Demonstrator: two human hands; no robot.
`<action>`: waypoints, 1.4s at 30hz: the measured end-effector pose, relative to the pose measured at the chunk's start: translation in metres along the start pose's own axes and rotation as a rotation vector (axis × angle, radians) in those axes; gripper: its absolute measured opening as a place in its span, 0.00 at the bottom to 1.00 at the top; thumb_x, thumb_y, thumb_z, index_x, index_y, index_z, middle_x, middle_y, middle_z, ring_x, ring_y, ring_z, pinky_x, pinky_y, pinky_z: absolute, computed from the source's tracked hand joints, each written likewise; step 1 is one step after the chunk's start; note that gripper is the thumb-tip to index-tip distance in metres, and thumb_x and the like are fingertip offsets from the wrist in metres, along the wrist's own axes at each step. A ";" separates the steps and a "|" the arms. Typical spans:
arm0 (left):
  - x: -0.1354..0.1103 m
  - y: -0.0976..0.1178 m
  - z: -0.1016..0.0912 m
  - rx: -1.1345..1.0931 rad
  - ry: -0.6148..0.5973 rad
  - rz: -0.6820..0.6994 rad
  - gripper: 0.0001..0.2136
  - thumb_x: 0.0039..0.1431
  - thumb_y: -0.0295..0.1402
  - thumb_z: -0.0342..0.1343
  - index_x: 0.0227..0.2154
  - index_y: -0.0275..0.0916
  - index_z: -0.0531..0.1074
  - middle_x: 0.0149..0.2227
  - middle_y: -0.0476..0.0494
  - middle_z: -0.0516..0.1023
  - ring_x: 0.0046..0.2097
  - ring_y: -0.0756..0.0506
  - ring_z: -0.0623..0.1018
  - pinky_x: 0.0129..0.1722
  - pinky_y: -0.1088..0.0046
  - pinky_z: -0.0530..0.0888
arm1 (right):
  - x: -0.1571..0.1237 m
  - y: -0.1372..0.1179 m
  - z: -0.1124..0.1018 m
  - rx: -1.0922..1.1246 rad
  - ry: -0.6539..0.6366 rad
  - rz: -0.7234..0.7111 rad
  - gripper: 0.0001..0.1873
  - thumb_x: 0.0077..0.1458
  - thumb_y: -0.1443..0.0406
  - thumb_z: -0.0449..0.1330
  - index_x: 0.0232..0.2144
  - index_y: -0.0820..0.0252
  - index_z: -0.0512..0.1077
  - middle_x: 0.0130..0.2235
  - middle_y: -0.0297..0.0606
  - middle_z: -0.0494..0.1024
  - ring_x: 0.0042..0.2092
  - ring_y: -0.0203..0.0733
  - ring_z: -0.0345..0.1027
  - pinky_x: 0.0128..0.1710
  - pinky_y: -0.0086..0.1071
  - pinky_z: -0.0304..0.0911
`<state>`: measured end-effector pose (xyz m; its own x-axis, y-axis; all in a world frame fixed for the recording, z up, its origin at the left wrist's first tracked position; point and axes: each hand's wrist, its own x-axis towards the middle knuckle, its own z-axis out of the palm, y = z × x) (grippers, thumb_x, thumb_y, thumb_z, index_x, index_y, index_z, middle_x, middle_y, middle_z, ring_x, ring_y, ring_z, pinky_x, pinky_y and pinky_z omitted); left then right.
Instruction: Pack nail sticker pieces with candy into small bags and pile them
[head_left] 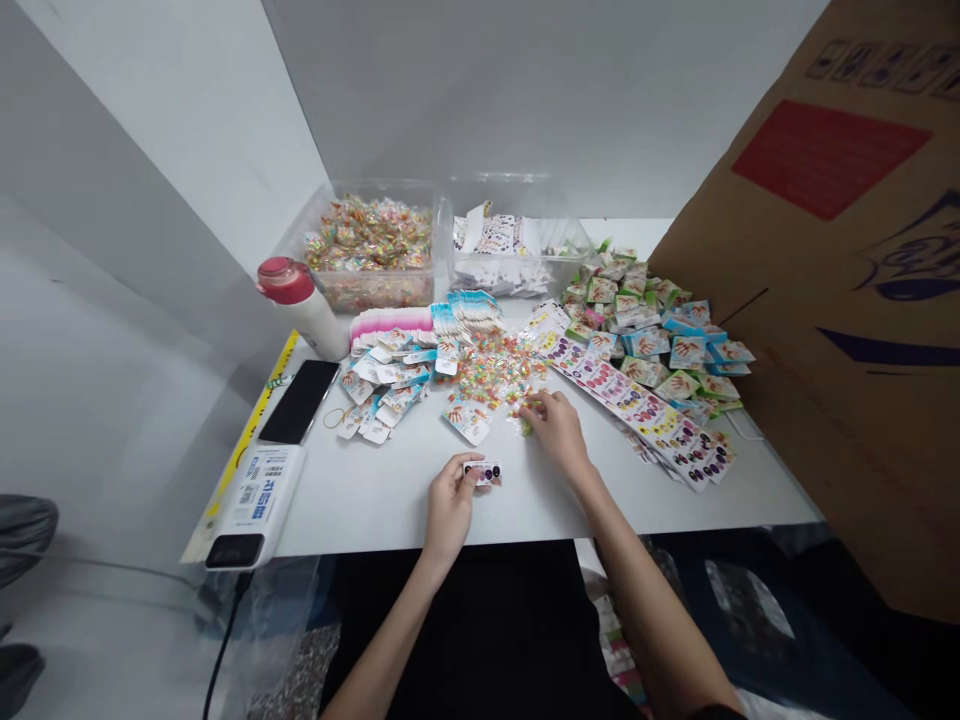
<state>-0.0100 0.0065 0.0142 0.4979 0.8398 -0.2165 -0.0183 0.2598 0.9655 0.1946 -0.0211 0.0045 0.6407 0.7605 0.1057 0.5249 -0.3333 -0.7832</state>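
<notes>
My left hand (450, 497) pinches a small white sticker strip (482, 472) with dark oval nail designs, held just above the table near its front edge. My right hand (556, 428) reaches to the near right side of a pile of small clear packets (495, 365) with bright bits inside. Its fingers are bent together at the packets, and what they hold, if anything, is hidden. Between the hands and the pile lies one printed card (466, 420) with a picture of a hand. Folded blue-and-white cards (390, 385) lie loosely to the left of the pile.
Long sticker sheets (637, 400) and a heap of finished-looking small packs (652, 330) lie right, beside a large cardboard box (840, 300). Behind stand two clear bins, one with packets (367, 235), one with sheets (499, 240). Left are a bottle (315, 315), phone (300, 402) and power bank (259, 500).
</notes>
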 end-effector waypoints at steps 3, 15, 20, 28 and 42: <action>0.003 -0.005 -0.001 -0.017 0.020 0.010 0.09 0.59 0.36 0.57 0.37 0.34 0.71 0.31 0.43 0.81 0.34 0.44 0.82 0.36 0.72 0.76 | 0.009 0.005 0.001 0.018 0.005 0.025 0.09 0.45 0.62 0.62 0.31 0.61 0.74 0.33 0.38 0.71 0.35 0.42 0.65 0.39 0.36 0.59; 0.005 -0.009 0.000 -0.087 0.056 -0.006 0.13 0.57 0.39 0.60 0.39 0.33 0.72 0.34 0.39 0.82 0.37 0.42 0.82 0.39 0.67 0.79 | -0.028 -0.026 -0.015 0.420 -0.167 0.123 0.18 0.48 0.58 0.64 0.40 0.62 0.76 0.31 0.37 0.76 0.32 0.39 0.70 0.35 0.33 0.65; -0.003 -0.006 0.005 -0.097 0.041 -0.002 0.13 0.57 0.39 0.59 0.38 0.33 0.74 0.38 0.38 0.82 0.42 0.41 0.81 0.42 0.65 0.78 | -0.064 -0.045 -0.004 0.529 -0.349 0.139 0.14 0.46 0.57 0.66 0.30 0.62 0.77 0.30 0.38 0.78 0.32 0.40 0.72 0.34 0.33 0.67; 0.003 0.016 -0.013 0.065 -0.208 0.046 0.15 0.56 0.40 0.60 0.43 0.37 0.77 0.44 0.39 0.80 0.43 0.40 0.80 0.46 0.62 0.76 | -0.066 -0.032 -0.016 0.615 -0.487 0.213 0.16 0.49 0.56 0.66 0.36 0.62 0.77 0.36 0.40 0.80 0.37 0.42 0.73 0.39 0.34 0.66; 0.076 0.046 -0.037 0.689 -0.476 0.328 0.19 0.62 0.46 0.51 0.47 0.38 0.73 0.49 0.36 0.76 0.52 0.37 0.73 0.54 0.58 0.67 | -0.051 -0.036 -0.042 0.684 -0.263 0.271 0.18 0.42 0.56 0.71 0.33 0.61 0.76 0.32 0.39 0.79 0.34 0.41 0.70 0.37 0.35 0.65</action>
<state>-0.0049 0.0996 0.0374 0.8685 0.4952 0.0205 0.2249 -0.4306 0.8741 0.1667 -0.0708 0.0532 0.4984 0.8373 -0.2248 -0.1478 -0.1734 -0.9737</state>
